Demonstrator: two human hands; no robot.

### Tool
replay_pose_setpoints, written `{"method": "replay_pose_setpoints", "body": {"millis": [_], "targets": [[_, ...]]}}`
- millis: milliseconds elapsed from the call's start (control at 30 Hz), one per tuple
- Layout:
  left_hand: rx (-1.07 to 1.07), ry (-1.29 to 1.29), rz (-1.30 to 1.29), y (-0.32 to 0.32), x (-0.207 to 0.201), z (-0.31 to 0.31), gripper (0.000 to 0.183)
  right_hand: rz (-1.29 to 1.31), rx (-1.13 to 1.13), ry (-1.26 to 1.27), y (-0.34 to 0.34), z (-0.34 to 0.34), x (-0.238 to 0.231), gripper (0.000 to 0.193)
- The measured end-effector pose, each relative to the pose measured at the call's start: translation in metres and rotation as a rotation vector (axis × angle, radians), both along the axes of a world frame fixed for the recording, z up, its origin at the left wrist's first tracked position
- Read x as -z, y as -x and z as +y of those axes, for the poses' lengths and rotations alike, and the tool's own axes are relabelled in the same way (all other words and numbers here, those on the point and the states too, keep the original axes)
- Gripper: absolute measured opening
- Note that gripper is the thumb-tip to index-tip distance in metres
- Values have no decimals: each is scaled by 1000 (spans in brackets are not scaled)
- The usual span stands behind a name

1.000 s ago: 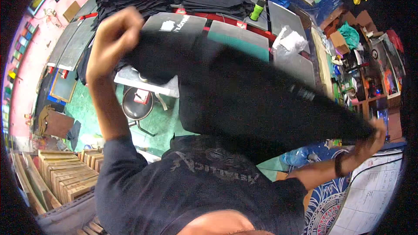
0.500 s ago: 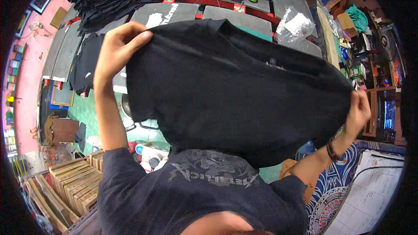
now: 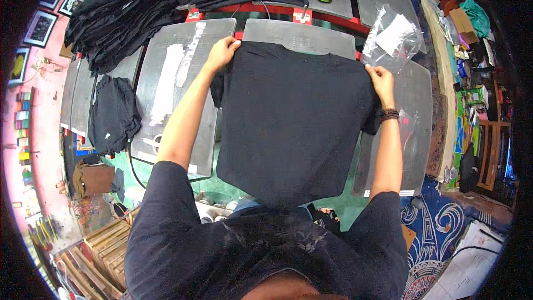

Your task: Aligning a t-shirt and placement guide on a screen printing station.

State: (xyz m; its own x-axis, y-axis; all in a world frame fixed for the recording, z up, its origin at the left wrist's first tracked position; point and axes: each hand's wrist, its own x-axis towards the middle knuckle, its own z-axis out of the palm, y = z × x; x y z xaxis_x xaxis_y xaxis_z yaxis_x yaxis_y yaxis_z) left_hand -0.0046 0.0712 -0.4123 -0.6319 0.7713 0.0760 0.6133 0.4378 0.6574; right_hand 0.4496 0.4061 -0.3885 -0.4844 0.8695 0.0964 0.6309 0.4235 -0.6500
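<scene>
Evenly stretched between two hands set well apart, a black shirt (image 3: 288,122) of soft, matte cloth hangs in front of the person, its neckline at the far side and its hem near the waist. The left hand (image 3: 223,52) pinches its left shoulder between thumb and fingers, and the right hand (image 3: 383,84) grips the right shoulder; faint creases run through the smooth fabric, and both short sleeves droop outside the grips. Beyond the neckline shows the rounded far end of a flat grey board (image 3: 300,30); whether the cloth touches it I cannot tell. Crumpled clear plastic (image 3: 383,30) with white paper inside lies just beyond the right hand. Farther off, limp black garments (image 3: 130,19) are heaped in soft layers at left. Along the shirt's near left edge, green floor (image 3: 133,178) shows in a narrow gap before the left board (image 3: 189,78); a wider strip opens at near right, beside the right board (image 3: 413,94).
</scene>
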Motion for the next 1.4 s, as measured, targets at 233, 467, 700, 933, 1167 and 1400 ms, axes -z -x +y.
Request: {"method": "replay_pose_setpoints", "body": {"millis": [233,467,700,933,1167,1400], "targets": [[-203,142,136,-29,28,38,28,-351,118,-125,27,14,68,58],[-86,-98,504,-93,3,11,29,-155,-8,-467,-7,-26,40,43],[-210,-160,68,-236,-22,-213,17,100,101,68,-153,-215,21,24],[-637,-299,-817,-334,86,-376,33,457,613,609,-292,-390,129,19],[-221,-198,-983,-323,95,-355,58,554,183,956,-240,-379,143,73],[-155,172,-1060,-341,96,-447,49,-9,43,870,-314,-399,148,36]]}}
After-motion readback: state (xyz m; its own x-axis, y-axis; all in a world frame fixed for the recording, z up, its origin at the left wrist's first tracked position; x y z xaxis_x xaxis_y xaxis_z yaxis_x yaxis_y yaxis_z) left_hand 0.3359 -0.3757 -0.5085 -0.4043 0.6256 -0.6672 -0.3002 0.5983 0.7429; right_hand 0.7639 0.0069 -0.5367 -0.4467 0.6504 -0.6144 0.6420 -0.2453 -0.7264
